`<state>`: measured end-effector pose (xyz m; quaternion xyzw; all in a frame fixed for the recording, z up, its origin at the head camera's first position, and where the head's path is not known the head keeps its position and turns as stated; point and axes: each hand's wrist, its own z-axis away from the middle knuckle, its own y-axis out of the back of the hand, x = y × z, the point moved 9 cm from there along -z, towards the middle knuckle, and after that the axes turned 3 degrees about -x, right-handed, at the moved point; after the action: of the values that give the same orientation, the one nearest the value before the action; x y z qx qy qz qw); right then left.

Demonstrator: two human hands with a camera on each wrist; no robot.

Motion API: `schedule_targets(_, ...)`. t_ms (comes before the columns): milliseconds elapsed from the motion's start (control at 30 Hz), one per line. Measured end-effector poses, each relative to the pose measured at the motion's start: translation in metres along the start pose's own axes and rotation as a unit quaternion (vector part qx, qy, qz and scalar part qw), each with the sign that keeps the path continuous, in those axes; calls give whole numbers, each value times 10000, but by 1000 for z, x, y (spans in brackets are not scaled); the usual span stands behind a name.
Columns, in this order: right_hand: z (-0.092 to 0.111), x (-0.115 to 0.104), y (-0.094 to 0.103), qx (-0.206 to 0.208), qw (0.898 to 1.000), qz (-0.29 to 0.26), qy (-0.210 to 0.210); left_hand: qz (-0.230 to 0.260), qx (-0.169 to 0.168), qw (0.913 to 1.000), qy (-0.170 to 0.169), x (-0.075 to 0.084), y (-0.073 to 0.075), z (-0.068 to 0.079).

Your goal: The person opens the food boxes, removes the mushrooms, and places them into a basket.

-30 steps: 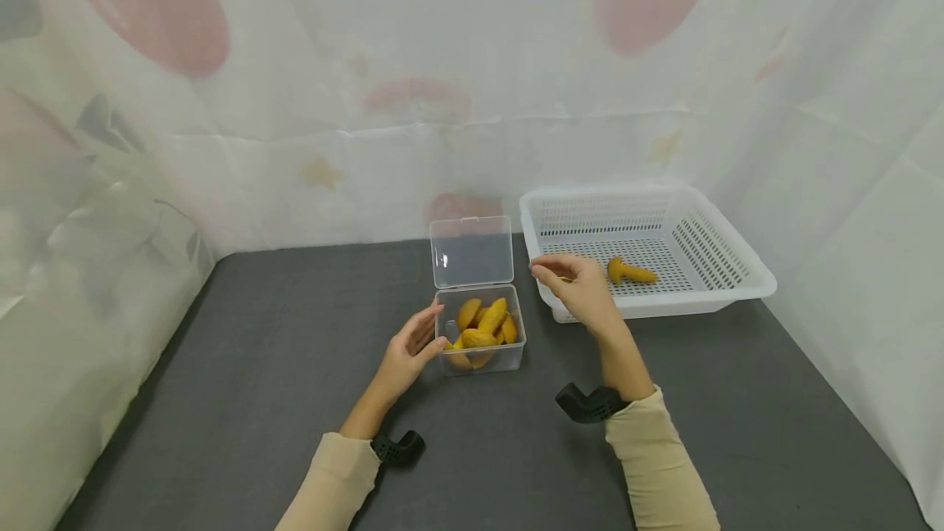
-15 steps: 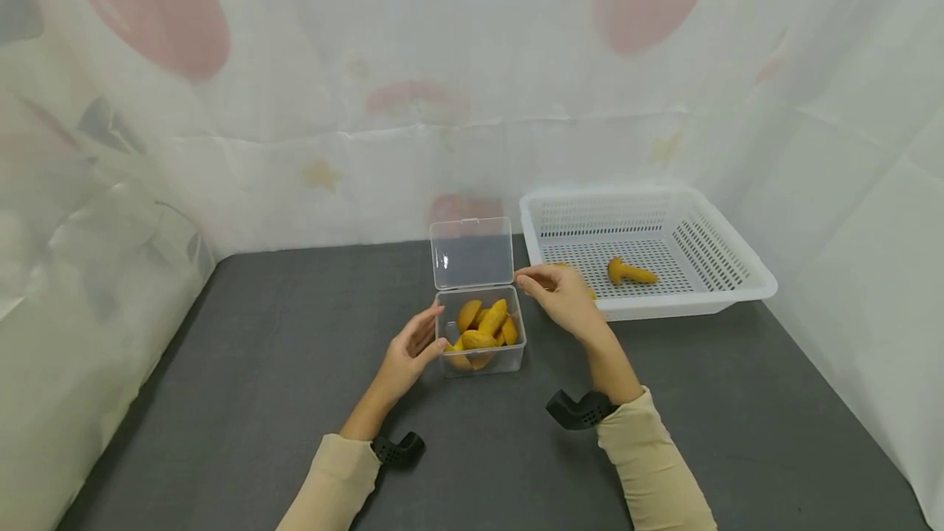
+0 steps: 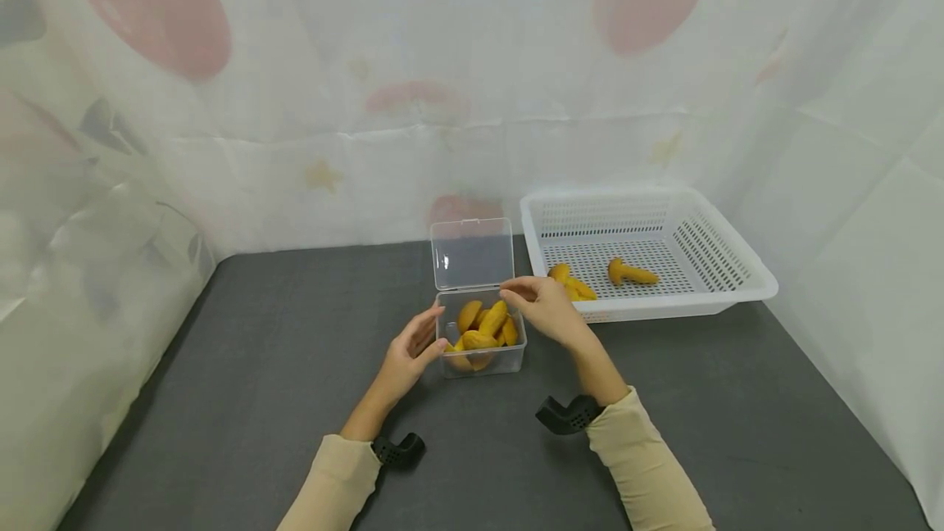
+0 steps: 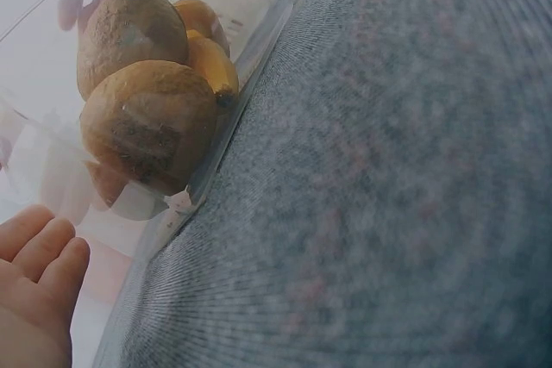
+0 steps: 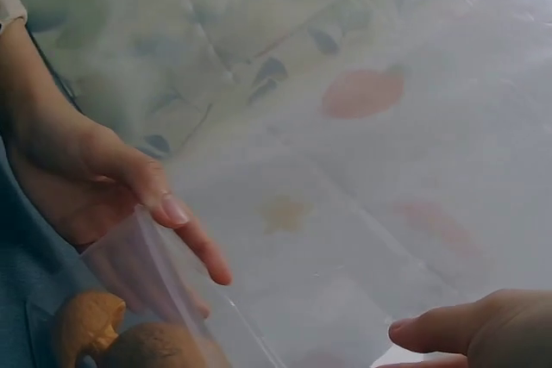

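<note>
Left hand: fingers straight, thumb spread wide from them, at the left side of the clear box. Right hand: fingers extended, only a narrow gap to the thumb, nothing visible between them; tips at the box's right rear rim, contact not certain. Clear box: one, on the worktop between the hands, lid raised at the back. Contents: several yellow-brown mushrooms, heaped. White basket: one, slotted, behind and right of the box. Contents: a mushroom cluster near its left front corner; one single mushroom, lying on its side. Backdrop: printed sheet.
</note>
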<state>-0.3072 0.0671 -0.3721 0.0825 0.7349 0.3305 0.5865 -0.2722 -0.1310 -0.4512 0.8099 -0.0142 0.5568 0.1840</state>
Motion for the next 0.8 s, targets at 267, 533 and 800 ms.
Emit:
schedule_targets(267,-3,-4,-11,-114,9994,277,-144,100,-84,9999,-46,2,-1,1)
schedule_targets(533,-6,-11,-16,-443,9982,400,114,59,-11,10000,-45,0,2,0)
schedule_targets(800,-2,-15,-13,-267,9969,221,712,116,-59,9999,-28,0,0,-1)
